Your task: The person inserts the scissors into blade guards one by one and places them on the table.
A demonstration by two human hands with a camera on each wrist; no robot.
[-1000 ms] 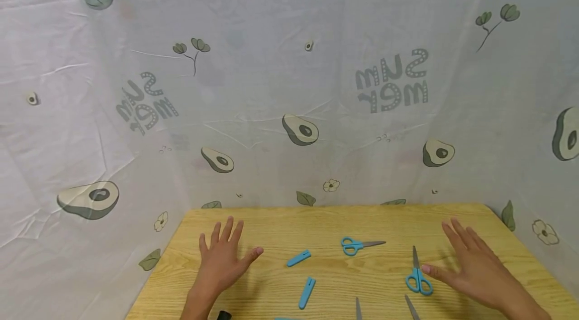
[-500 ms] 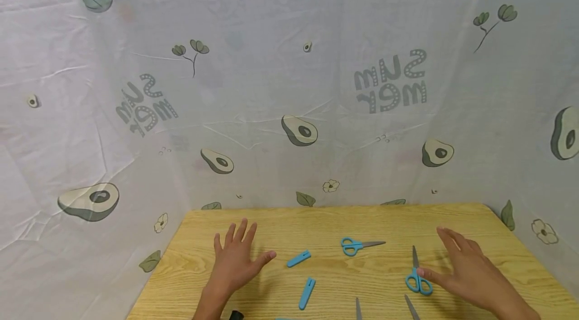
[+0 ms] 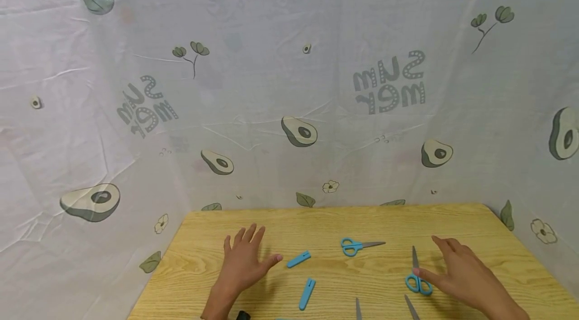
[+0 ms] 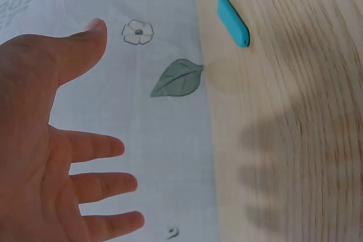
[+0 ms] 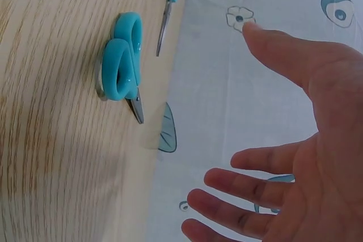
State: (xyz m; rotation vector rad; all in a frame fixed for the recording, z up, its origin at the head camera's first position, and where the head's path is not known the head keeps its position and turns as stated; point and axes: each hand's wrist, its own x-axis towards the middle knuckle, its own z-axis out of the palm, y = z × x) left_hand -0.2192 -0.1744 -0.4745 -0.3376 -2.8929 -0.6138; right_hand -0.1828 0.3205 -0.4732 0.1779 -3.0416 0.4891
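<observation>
My left hand (image 3: 246, 262) hovers with fingers spread over the left of the wooden table, holding nothing. To its right lie two slim blue scissor covers, one angled (image 3: 299, 259) and one nearer me (image 3: 307, 294). In the left wrist view a single blue cover (image 4: 233, 22) shows beyond the thumb. My right hand (image 3: 468, 277) is held over the right side, fingers extended, nothing in it. Its thumb overlaps blue-handled scissors (image 3: 419, 282) whose blades point away from me. Another pair of scissors (image 3: 357, 245) lies farther back, blades to the right.
Two metal blades, one left (image 3: 359, 309) and one right (image 3: 411, 306), enter at the bottom edge, their handles out of frame. Part of another blue thing (image 3: 284, 318) shows there too. A printed white curtain (image 3: 271, 84) hangs behind the table (image 3: 289, 222) and along its sides.
My left hand has moved right, closer to the blue covers. My right hand has shifted slightly left and toward me, its thumb now over the scissors' handles. The scissors and covers have not moved.
</observation>
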